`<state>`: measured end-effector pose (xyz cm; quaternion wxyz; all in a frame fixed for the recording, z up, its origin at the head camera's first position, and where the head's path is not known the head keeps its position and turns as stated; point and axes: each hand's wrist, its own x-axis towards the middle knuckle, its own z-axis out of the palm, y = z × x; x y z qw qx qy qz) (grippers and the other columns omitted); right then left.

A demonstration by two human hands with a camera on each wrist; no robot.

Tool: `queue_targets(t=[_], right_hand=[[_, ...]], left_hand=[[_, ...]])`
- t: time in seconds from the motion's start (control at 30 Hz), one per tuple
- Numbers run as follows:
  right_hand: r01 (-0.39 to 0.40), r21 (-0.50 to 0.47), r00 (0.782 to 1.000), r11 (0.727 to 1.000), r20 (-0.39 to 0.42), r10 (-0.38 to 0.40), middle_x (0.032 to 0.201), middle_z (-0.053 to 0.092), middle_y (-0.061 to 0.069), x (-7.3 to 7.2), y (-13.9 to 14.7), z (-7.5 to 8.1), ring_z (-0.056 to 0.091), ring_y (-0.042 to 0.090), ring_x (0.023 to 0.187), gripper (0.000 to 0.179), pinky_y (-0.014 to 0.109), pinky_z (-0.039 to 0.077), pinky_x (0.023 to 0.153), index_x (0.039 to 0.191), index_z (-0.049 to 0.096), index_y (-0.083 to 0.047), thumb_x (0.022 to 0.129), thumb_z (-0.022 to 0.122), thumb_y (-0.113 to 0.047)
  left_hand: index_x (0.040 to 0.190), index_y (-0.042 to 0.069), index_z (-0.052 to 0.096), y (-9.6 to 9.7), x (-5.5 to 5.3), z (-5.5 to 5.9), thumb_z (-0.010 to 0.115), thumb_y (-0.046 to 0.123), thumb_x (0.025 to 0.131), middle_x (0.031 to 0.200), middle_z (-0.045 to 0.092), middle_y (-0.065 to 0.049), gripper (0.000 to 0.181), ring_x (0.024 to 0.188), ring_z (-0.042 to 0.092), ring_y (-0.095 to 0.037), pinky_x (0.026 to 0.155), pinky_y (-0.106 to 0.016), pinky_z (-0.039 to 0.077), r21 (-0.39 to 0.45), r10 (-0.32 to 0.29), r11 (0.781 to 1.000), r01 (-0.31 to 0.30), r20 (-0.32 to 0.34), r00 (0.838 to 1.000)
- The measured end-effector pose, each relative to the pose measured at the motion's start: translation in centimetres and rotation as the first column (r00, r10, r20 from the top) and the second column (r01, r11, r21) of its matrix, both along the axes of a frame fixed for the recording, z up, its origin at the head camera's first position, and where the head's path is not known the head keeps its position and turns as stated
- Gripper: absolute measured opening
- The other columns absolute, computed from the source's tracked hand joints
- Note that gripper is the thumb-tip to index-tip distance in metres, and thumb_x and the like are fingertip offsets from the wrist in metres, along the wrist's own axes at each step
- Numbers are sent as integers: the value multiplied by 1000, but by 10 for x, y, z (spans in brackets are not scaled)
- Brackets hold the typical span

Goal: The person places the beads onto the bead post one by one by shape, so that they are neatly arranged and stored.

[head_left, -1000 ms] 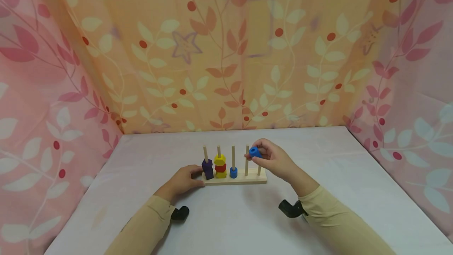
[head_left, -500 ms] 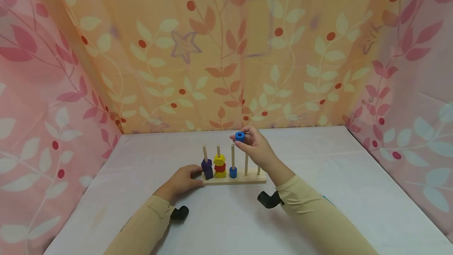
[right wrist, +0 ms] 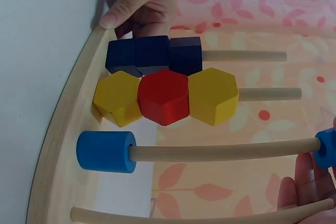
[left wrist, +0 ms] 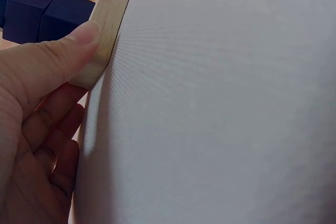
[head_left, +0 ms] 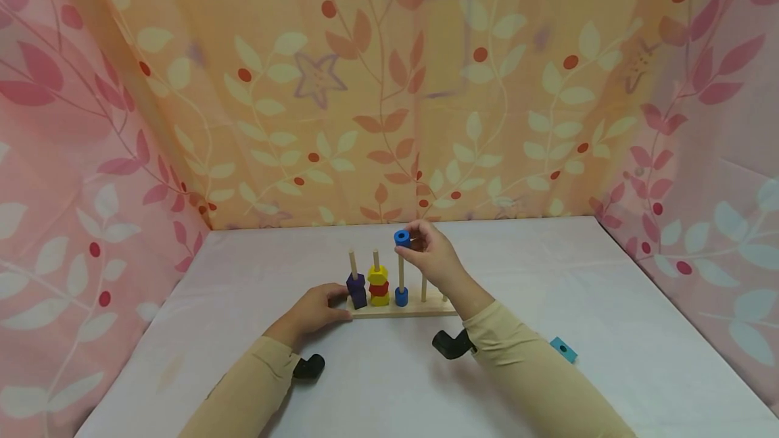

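My right hand [head_left: 433,257] pinches a blue cylindrical bead [head_left: 402,238] at the tip of the third peg from the left. In the right wrist view, that bead [right wrist: 326,148] meets the peg's end; how far it is threaded cannot be told. Lower on this peg sits another blue bead [right wrist: 105,151]. My left hand [head_left: 316,306] grips the left end of the wooden peg base [head_left: 404,312], thumb on its edge [left wrist: 107,30]. Dark purple blocks [head_left: 356,290] fill the lower first peg. On the second, a red hexagonal bead [right wrist: 164,97] lies between two yellow ones.
A teal block with a hole [head_left: 563,349] lies on the white tabletop [head_left: 377,384], beside the right forearm. Two bare pegs stand at the right of the base, partly behind the right hand. Black elbow-shaped pieces [head_left: 452,344] stick out at both wrists. Floral cloth [head_left: 389,120] surrounds the table.
My right hand has carried the blue bead left and up, from beside the fourth peg to the third peg's tip. The teal block has come into sight. My left hand stays put.
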<state>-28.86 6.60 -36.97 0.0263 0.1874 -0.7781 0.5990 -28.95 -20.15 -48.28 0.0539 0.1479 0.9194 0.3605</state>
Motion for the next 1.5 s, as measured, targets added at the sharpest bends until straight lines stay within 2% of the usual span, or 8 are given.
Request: queue_targets(t=[0.37,0.67,0.8,0.93,1.17,1.5], right_hand=[[5,-26,998,1000,60,-3,100,59,6,-3,-2,-8,58,22,87,27,31,50,82,107,57,-11,82,68,-10],[61,-38,992,997,108,-57,101,59,9,-2,-3,-20,58,21,88,55,33,51,81,125,42,-15,79,71,-7],[79,-51,988,996,134,-72,101,59,7,0,-4,-26,58,20,89,59,32,50,83,127,38,-16,79,71,-7],[85,-53,985,995,154,-76,99,59,8,1,-4,-35,59,19,88,53,31,51,83,123,42,-13,79,70,-5],[108,-26,976,994,191,-101,92,60,7,2,-6,-49,59,16,83,28,29,51,80,101,54,-7,78,71,-5],[138,30,973,990,181,-141,90,62,9,-1,-6,-66,60,18,83,27,35,50,82,96,55,-3,76,73,-8]], left_hand=[[117,17,63,-1,0,-1,78,27,71,116,60,3,50,118,48,-23,102,-46,32,11,-8,1000,8,-13,1000],[117,15,63,1,1,1,78,26,71,115,60,2,49,117,49,-23,102,-46,33,10,-10,1000,10,-11,1000],[116,16,63,1,0,0,78,26,71,115,60,2,49,117,49,-23,102,-46,33,4,-7,1000,7,-11,1000],[116,17,63,0,0,0,78,25,71,115,60,3,48,117,49,-22,102,-45,33,6,0,1000,0,-7,1000],[116,17,63,0,0,-1,78,27,71,116,60,3,49,117,49,-22,103,-46,32,2,3,1000,-3,-8,1000],[117,18,62,0,-1,-1,78,27,71,116,60,3,50,118,48,-22,103,-46,32,-5,14,1000,-14,4,1000]])
